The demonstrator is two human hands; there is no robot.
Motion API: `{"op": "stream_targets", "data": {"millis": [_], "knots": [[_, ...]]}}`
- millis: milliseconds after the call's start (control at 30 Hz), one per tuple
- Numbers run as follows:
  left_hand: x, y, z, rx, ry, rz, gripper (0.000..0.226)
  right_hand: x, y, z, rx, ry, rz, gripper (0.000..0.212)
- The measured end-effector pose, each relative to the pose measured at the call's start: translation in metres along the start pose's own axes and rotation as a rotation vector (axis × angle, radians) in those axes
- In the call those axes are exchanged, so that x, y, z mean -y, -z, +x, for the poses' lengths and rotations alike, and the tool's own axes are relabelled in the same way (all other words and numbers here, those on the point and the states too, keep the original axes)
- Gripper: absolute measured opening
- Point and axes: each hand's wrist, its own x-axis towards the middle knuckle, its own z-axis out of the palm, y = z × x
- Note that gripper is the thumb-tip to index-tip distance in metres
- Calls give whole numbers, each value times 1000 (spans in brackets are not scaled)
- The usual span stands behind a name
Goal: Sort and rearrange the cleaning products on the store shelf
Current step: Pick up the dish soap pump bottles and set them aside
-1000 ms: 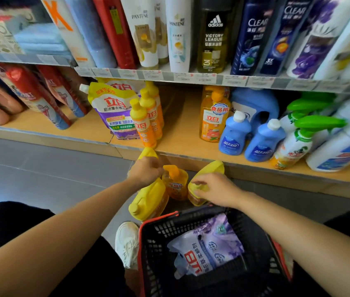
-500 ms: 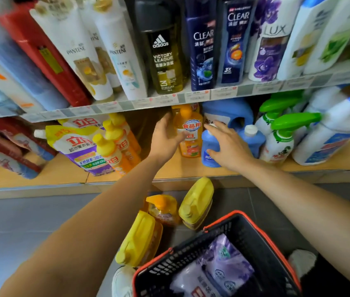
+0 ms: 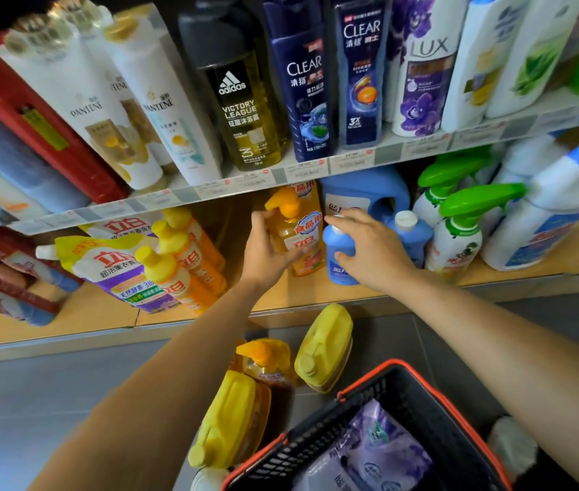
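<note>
Head camera is looking down at a store shelf, with both bare arms reaching forward over the floor (image 3: pixel 50 402). The left hand (image 3: pixel 266 256) is gripping an orange pump bottle (image 3: pixel 298 232) from its left side, with the fingers wrapping behind it and the thumb lying across its front label. That bottle is standing upright on the wooden lower shelf (image 3: pixel 298 295), just under the edge of the upper shelf (image 3: pixel 210 193).

The right hand (image 3: pixel 373 253) is closing over a small blue bottle (image 3: pixel 339 260) that is touching the orange one on its right. The fingers are curling over its cap and the thumb is pressing on its front. A second blue bottle (image 3: pixel 410 235) with a white cap is standing just beside that hand, in front of a large blue jug (image 3: pixel 362 193). Green-trigger spray bottles (image 3: pixel 458 235) are standing further right.

To the left, a row of yellow-capped orange bottles (image 3: pixel 174 274) is standing beside a yellow-and-purple refill pouch (image 3: pixel 111 271).

On the floor below the shelf, two yellow jugs (image 3: pixel 323 349) (image 3: pixel 227 419) and another orange pump bottle (image 3: pixel 263 363) are sitting close together beside a black basket (image 3: pixel 316 451) with an orange rim, which is holding a purple pouch (image 3: pixel 380 448).
</note>
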Motion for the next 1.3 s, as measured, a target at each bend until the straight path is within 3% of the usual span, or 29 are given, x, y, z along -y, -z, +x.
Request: {"op": "stream_targets", "data": {"millis": [100,300,500,767,900,1033,1167,1300], "knots": [[4,-3,-11,-114,33,-61,75,0,1,-2,4,1,-8,64],[7,-11,-14,-185,146,-4,96,2,0,-4,4,-6,-9,64],[3,-17,-16,-211,171,-66,84,1,2,-4,14,-3,-26,66],[-17,36,-52,-44,71,-11,88,-1,1,-3,37,-40,0,70],[-55,71,-68,90,-20,95,89,8,7,-5,124,-109,156,85],[-99,99,-91,185,-62,1,84,32,23,-16,228,-67,275,100],[-132,113,-117,212,-43,-170,76,66,34,-50,452,-1,713,92],[-151,110,-141,198,-2,-366,75,79,39,-86,365,19,826,87]]}}
